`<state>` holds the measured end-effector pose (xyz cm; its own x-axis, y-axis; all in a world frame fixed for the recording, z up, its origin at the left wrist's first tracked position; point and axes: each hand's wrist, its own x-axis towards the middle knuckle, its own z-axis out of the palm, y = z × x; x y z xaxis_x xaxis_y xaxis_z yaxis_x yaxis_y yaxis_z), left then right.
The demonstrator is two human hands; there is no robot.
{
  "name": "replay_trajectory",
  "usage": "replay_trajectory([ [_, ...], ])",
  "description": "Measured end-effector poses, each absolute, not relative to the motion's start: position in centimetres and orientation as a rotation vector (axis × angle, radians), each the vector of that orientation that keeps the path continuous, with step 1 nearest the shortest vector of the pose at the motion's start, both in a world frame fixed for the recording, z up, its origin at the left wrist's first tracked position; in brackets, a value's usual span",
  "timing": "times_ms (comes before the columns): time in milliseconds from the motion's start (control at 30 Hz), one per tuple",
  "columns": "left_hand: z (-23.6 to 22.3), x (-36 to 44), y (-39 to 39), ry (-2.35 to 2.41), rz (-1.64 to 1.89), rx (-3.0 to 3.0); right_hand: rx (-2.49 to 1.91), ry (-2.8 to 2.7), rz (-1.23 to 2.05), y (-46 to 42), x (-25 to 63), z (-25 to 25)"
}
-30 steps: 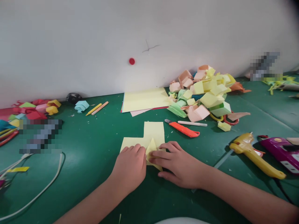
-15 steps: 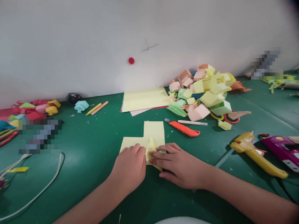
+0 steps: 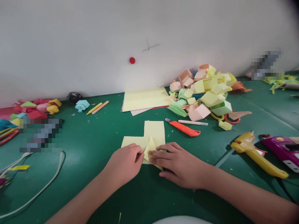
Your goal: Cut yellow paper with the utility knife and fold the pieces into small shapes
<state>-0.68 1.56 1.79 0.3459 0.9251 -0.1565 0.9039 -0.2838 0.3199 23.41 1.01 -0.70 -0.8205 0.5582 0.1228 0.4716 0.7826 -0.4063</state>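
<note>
Pretty soft, flat light, greyish on the wall (image 3: 93, 46), faint sheen on the green table (image 3: 81, 149). Top-right corner's blacked out, and there's pixelation far left and far right.

The one view comes from a camera worn on the person's head, at the six o'clock side of the glossy green tabletop (image 3: 93, 183), facing forward and down. It sits near enough to take in both the bare left hand (image 3: 126, 160) and the bare right hand (image 3: 174, 163), whose forearms enter from seven and four o'clock. The flat pale-yellow paper piece (image 3: 154, 129) lies just below mid-frame. The plain whitish wall (image 3: 93, 40) fills the twelve o'clock side; its lower edge slopes up from nine o'clock to between two and three. Darkness shades the two o'clock corner.
</note>
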Motion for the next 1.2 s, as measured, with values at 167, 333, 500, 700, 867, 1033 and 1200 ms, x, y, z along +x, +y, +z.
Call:
replay_trajectory([
  [167,1.6,-1.0,2.0,1.643,0.134,2.264,-0.817,-2.736,0.530,0.9,23.3,-0.6],
  [333,0.9,-1.2,2.6,1.361,0.358,2.508,-0.833,-2.735,0.523,0.8,23.2,-0.5],
  [500,-0.2,-1.5,3.2,1.188,0.201,2.733,-0.852,-2.731,0.540,0.7,23.2,-0.4],
  [700,-0.4,-1.8,3.4,1.221,0.140,2.753,-0.851,-2.725,0.558,0.7,23.2,-0.5],
  [867,-0.9,-1.9,3.6,1.181,0.168,2.775,-0.853,-2.748,0.543,0.8,23.3,-0.8],
  [1033,-1.6,-2.2,4.0,1.166,0.268,2.775,-0.838,-2.768,0.546,0.8,23.5,-0.8],
  [1200,-1.6,-2.5,4.2,1.161,0.334,2.748,-0.835,-2.769,0.568,0.9,23.5,-0.7],
])
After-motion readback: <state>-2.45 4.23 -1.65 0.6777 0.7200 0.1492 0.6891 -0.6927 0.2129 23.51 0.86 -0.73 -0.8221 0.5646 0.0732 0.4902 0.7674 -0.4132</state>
